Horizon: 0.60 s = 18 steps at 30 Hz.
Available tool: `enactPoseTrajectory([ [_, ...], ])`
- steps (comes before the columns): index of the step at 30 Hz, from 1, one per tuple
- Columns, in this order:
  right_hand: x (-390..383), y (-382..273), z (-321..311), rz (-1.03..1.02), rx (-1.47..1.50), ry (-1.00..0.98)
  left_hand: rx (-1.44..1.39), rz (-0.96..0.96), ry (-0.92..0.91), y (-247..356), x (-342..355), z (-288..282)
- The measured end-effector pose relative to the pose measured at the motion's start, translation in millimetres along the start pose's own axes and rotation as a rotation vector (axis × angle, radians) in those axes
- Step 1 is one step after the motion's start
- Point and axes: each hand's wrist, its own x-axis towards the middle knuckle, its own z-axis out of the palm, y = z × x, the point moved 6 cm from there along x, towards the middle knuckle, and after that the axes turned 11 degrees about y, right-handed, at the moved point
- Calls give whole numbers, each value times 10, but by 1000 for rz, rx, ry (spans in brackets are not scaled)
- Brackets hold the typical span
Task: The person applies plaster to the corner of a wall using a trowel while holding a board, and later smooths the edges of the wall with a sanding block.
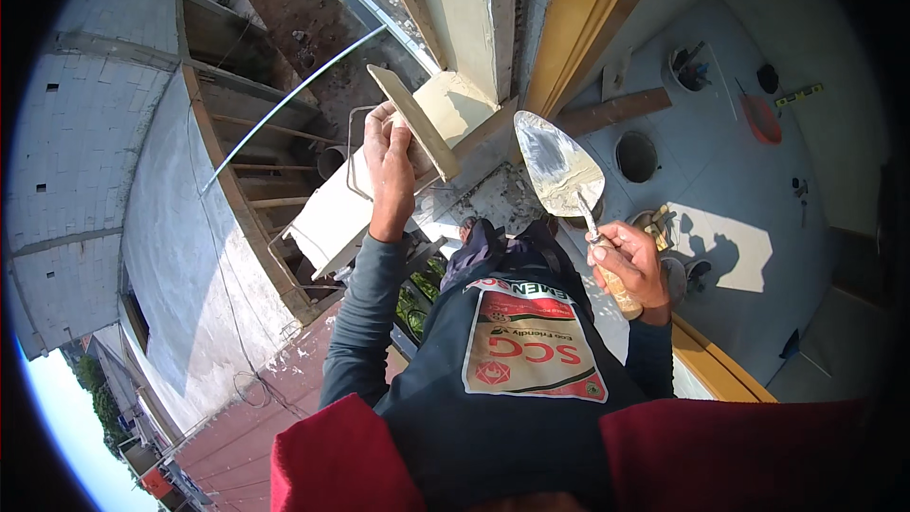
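My left hand [390, 166] is closed on the back of a plastering float [413, 121], a flat pale board seen nearly edge-on and tilted; its handle is hidden by my fingers. The float is close to a cream ledge [460, 100] at the foot of a wall post. In my right hand [632, 270] is a pointed trowel [559, 163], gripped by its wooden handle. The trowel's blade points up and away from me, smeared with grey and whitish mortar. A gap separates the two tools.
Below my left forearm runs a pale beam [332, 218] with bent metal rods. A drop to dirt ground [294, 9] lies beyond. To the right, past a yellow frame [588, 19], the tiled floor holds buckets [636, 157], a red basin [761, 119], a wooden plank [616, 112] and a spirit level [801, 95].
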Motion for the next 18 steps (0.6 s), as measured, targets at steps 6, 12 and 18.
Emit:
enactPoseTrajectory([
  [6, 3, -39, -188, 25, -38, 63, 110, 88, 65, -462, -202, 539],
  [12, 2, -50, -226, 40, -29, 70, 217, 202, 150, -518, -95, 733],
  [18, -38, -110, -227, 64, -91, 136, 269, 226, 165, -584, 2, 798],
])
